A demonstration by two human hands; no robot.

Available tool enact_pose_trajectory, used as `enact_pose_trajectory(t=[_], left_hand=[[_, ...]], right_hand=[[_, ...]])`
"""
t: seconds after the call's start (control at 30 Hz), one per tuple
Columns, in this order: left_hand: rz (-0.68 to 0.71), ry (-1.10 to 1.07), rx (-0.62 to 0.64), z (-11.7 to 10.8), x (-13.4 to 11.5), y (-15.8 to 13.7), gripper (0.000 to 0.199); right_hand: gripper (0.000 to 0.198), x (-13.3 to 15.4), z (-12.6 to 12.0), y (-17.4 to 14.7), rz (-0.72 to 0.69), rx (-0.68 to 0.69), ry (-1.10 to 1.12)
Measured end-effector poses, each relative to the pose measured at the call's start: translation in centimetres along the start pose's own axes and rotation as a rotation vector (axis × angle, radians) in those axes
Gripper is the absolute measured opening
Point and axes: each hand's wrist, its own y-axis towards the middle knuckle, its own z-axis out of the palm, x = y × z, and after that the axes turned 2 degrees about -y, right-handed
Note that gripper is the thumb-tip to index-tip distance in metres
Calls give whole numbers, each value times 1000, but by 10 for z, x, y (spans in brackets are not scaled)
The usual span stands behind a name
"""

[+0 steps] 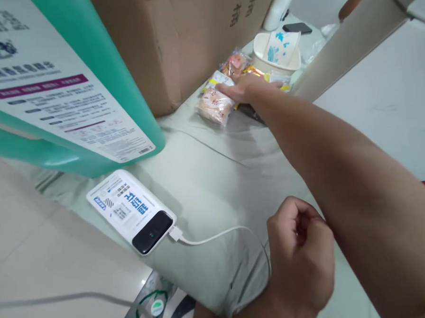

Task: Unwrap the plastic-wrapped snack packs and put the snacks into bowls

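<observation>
My right hand point(250, 87) reaches in from the right edge, fingers spread over a cluster of wrapped snacks. Its outstretched thumb touches a clear packet with a pale, bread-like snack point(215, 106). Beneath and behind the hand lie a pinkish wrapped snack point(236, 61) and yellow-edged packets; the fingers partly cover them. In the lower middle, my left hand point(300, 258) is curled into a fist, with nothing visible inside it. To its left lies a white power bank point(129, 209) with a black display end. A white cable point(211, 237) runs from it and passes behind my left wrist.
A large green jug point(105, 96) stands at the left, beside a cardboard box point(204, 40). Behind the snacks sit a white tub point(260, 54) holding a blue-patterned paper cup point(282, 48), and a dark phone point(297, 28). Pale green cloth point(197, 177) covers the surface.
</observation>
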Motion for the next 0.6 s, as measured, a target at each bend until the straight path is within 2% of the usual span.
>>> enact_pose_trajectory(t=[0.07,0.17,0.23,0.33,0.43,0.5,0.6], left_hand=[[14,7,13,0,1,0,25],[55,-3,-5,2,2,-7,25],[103,-10,-18,4,3,-15,26],[192,19,7,6,3,-26,28],[265,94,16,5,5,-31,25],[355,130,-32,5,11,-33,24],[617,144,-191,11,31,-40,22]], right_hand=[[91,1,-1,-15,8,27,-44],[85,3,0,-39,-89,10,-99],[85,8,-1,-58,-95,37,-149],[86,18,-2,-94,-79,91,-198],[81,27,1,-133,-93,68,-195],[80,31,5,-156,-116,39,-183],[78,34,11,-184,-154,13,-153]])
